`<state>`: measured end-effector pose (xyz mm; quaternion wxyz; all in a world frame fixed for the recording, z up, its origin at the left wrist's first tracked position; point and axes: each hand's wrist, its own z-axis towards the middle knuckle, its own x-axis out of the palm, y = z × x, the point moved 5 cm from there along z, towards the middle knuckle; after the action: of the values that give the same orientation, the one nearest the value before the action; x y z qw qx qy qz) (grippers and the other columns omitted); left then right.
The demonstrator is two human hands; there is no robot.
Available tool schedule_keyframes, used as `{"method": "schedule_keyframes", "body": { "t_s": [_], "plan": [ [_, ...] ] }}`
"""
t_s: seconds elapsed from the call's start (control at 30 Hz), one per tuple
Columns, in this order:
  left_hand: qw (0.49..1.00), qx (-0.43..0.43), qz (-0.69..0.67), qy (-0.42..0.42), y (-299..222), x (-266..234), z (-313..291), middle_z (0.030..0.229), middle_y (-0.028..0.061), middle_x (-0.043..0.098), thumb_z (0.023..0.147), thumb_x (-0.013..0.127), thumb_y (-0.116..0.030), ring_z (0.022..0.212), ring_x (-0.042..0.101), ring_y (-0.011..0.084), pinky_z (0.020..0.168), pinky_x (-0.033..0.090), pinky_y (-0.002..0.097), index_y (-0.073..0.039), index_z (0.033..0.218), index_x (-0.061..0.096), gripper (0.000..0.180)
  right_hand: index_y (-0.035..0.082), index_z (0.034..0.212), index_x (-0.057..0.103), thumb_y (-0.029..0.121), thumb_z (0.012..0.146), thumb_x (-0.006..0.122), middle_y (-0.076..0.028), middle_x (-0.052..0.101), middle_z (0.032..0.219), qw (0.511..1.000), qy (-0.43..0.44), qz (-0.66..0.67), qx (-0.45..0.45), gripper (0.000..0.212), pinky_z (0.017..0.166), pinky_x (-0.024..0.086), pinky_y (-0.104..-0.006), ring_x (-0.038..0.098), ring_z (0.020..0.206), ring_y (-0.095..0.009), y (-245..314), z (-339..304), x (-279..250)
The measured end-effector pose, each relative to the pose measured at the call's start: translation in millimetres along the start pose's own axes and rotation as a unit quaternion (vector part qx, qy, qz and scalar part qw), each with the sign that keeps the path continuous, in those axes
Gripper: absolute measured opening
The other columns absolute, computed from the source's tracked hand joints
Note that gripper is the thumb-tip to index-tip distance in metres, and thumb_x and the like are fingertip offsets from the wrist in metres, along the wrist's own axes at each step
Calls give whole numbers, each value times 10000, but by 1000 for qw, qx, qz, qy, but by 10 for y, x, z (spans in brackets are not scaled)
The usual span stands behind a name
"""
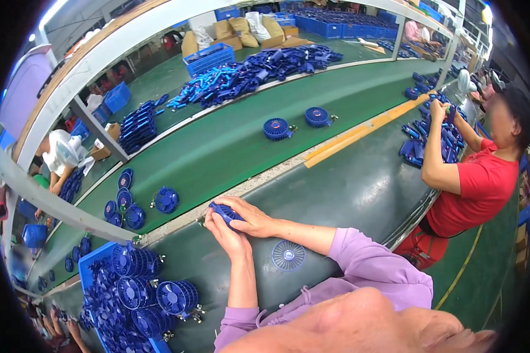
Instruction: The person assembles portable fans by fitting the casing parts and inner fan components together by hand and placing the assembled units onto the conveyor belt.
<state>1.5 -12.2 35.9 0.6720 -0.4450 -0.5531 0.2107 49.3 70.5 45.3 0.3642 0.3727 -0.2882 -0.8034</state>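
here, left hand [228, 240] and right hand [252, 219] clasp a ribbed blue fan [227, 213]. right of it lies a round, spoked grille [288, 255].

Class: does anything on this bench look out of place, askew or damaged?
Perhaps one round blue grille: it lies alone on the dark bench, apart from the stacked fan heads. Nothing looks clearly damaged.

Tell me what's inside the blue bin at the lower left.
Small blue parts lie heaped in the blue bin; the heap hides the bin's floor and whatever lies underneath.

Blue fan head [228, 214], purple sleeves [364, 252], green belt [224, 154]
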Motion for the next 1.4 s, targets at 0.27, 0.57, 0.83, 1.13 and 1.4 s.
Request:
{"method": "schedule_keyframes", "body": {
  "t_s": [0.27,0.57,0.83,1.13,1.4],
  "plan": [
    [995,64,68,19,-109,100,-88,1259,124,431,1002,417,-211,1149,456,215,981,388,375,-21,1252,390,315,10,1416,306,466,944,452,-201,380,1402,998,-32,41,-29,672,1108,271,-410,360,1330,-330,121,-32,-40],
    [916,276,290,-18,-126,-59,-83,1202,154,459,982,419,-182,1161,449,264,1047,314,395,25,1230,406,324,32,1402,362,310,965,453,-144,447,1376,978,-48,180,89,525,1097,305,-370,406,1307,-245,-39,-29,219],
    [903,191,373,90,105,-12,420,1240,173,529,918,556,-195,1207,472,316,1017,356,399,-42,1199,508,324,76,1342,464,247,816,678,-195,466,1348,965,-128,-230,3,593,1050,350,-455,432,1251,-381,-443,432,-868],
    [733,318,569,-193,-349,-873,1602,1260,236,482,833,637,-175,1174,452,396,1015,352,494,32,1280,429,535,102,1333,495,411,641,804,-204,377,1434,948,303,-82,46,818,1090,301,-490,356,1320,-386,439,-749,-474],
    [726,158,661,-101,-147,-738,1839,977,186,660,873,586,-215,956,621,377,832,484,483,-75,1067,581,239,106,1322,492,272,603,830,-139,441,1381,936,287,-201,36,811,1071,297,-500,395,1288,-342,520,-1085,-370]
  ]
}}
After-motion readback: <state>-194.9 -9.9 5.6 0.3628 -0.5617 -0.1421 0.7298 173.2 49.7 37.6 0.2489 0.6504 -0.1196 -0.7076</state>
